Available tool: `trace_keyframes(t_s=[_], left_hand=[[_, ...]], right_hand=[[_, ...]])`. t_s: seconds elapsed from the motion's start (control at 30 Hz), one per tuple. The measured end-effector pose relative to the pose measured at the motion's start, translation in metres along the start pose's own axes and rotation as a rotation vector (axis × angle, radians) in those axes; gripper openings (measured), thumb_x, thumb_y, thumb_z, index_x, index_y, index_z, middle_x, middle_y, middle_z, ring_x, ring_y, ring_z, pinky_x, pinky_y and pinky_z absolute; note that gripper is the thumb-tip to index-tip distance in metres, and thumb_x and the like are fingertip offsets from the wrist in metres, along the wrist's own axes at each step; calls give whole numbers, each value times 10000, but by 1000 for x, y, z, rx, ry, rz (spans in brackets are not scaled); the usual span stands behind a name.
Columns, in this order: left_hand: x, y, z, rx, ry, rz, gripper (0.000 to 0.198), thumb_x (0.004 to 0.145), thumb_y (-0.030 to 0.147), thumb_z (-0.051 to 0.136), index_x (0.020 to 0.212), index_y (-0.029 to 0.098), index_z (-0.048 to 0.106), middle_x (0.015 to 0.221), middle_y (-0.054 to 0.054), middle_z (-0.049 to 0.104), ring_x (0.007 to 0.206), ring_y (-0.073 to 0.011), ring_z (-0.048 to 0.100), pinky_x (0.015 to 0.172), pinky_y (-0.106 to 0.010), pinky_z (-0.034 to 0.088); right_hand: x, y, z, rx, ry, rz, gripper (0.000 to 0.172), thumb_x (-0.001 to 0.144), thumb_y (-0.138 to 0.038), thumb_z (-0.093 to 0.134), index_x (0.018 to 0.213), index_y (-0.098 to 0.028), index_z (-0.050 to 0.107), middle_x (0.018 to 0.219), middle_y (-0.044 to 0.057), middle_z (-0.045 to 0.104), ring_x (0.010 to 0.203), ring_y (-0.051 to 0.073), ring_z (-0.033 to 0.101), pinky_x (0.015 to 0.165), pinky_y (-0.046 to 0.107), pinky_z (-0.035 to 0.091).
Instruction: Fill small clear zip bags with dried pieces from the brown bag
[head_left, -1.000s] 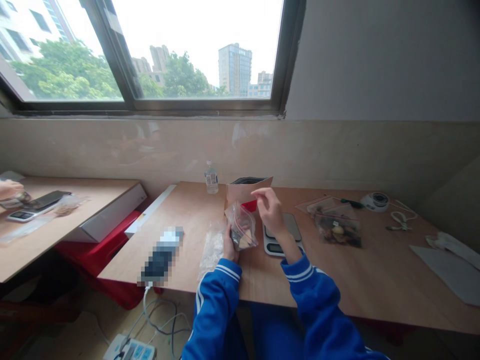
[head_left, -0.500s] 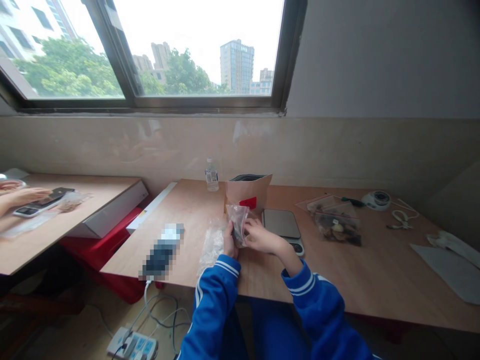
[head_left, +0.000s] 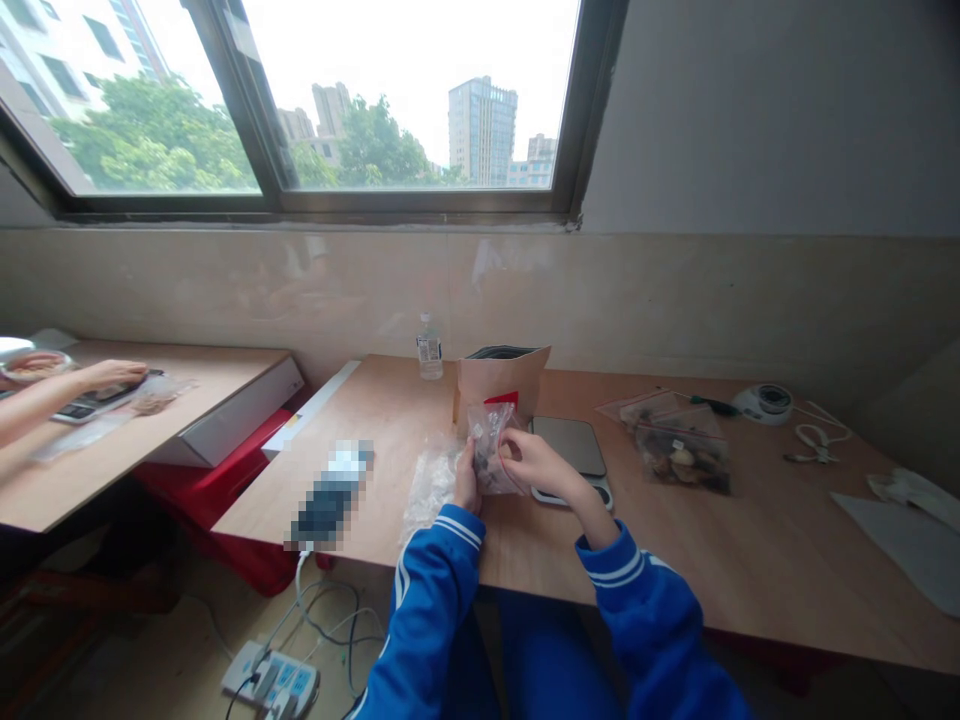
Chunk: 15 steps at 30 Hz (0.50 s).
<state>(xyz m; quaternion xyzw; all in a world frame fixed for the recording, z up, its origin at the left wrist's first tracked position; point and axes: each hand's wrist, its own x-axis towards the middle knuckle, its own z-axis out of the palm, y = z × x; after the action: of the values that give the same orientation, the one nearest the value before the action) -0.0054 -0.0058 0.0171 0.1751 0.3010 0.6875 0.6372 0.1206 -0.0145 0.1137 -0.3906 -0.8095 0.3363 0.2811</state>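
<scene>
Between my hands is a clear zip bag [head_left: 491, 450] with small dark pieces inside. My left hand [head_left: 468, 480] grips its left side from below. At its upper right edge, my right hand [head_left: 529, 458] pinches the plastic with bent fingers. Just behind the bag stands a brown paper pouch [head_left: 495, 378] with an open top and a red label. A flat digital scale [head_left: 570, 447] lies to the right, partly behind my right forearm. Left of my left hand, crumpled clear plastic bags [head_left: 431, 490] rest on the table.
Filled zip bags [head_left: 686, 455] and a white dome camera [head_left: 765, 402] lie at the right. A water bottle [head_left: 429, 350] stands at the back. A blurred-out phone [head_left: 330, 500] is plugged in at the left. Another person's hand [head_left: 112, 375] works over the neighbouring table.
The zip bag has turned and spread wider toward me, and my right hand has shifted slightly right along its edge. The other person's hand has moved right. The view has shifted a little.
</scene>
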Motion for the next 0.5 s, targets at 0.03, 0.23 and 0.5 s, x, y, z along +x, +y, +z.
trace_keyframes(t_s=[0.03, 0.23, 0.5], left_hand=[[0, 0, 1, -1, -7, -11, 350, 860, 366, 527, 982, 82, 690, 1035, -142, 701, 1044, -256, 634, 969, -370, 463], [1, 0, 2, -14, 33, -18, 350, 887, 345, 482, 997, 85, 689, 1025, -145, 701, 1045, -253, 634, 994, -385, 453], [0, 5, 0, -21, 84, -8, 370, 928, 331, 403, 976, 93, 682, 1017, -119, 706, 1091, -249, 605, 993, -345, 448]], right_hand=[[2, 0, 1, 45, 11, 3, 89, 785, -163, 539, 859, -166, 588, 840, 34, 642, 753, 176, 589, 698, 284, 453], [15, 14, 26, 110, 94, -9, 135, 847, -227, 493, 942, -175, 573, 912, 57, 676, 785, 196, 614, 739, 313, 473], [19, 17, 47, -71, 44, -110, 249, 906, -174, 369, 1054, -162, 570, 1113, 130, 629, 1034, 241, 574, 933, 380, 418]])
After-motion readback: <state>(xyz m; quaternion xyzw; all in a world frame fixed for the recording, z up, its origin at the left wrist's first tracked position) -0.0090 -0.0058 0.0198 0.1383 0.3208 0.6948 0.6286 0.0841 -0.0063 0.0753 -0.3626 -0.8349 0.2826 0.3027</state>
